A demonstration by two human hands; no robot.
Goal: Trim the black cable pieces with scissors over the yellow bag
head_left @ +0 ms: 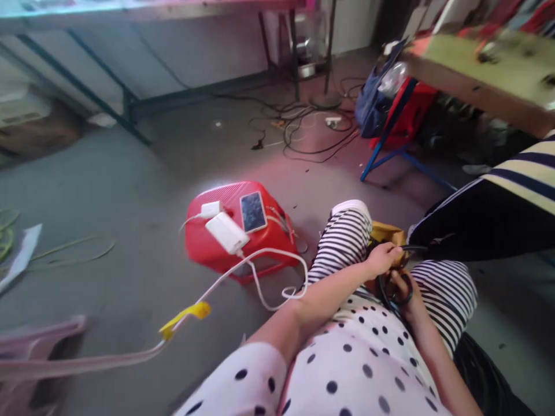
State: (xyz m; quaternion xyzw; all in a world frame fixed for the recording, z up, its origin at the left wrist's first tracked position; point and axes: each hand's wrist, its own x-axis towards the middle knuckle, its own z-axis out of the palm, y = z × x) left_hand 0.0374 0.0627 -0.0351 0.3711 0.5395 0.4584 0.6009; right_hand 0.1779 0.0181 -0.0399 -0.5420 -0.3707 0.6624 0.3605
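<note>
Left hand: fingers pinched on black cable, its length running rightward from them. Right hand, just below: fingers curled around apparent scissor handles.

A black cable runs from the hands.

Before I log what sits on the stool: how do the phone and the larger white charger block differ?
The phone shows a dark screen within a pale border; the larger white charger block is plain white. The phone is thin, the block chunkier. The block has a white cable at one end and lies more diagonally in view than the phone. Both rest on the red stool.
</note>
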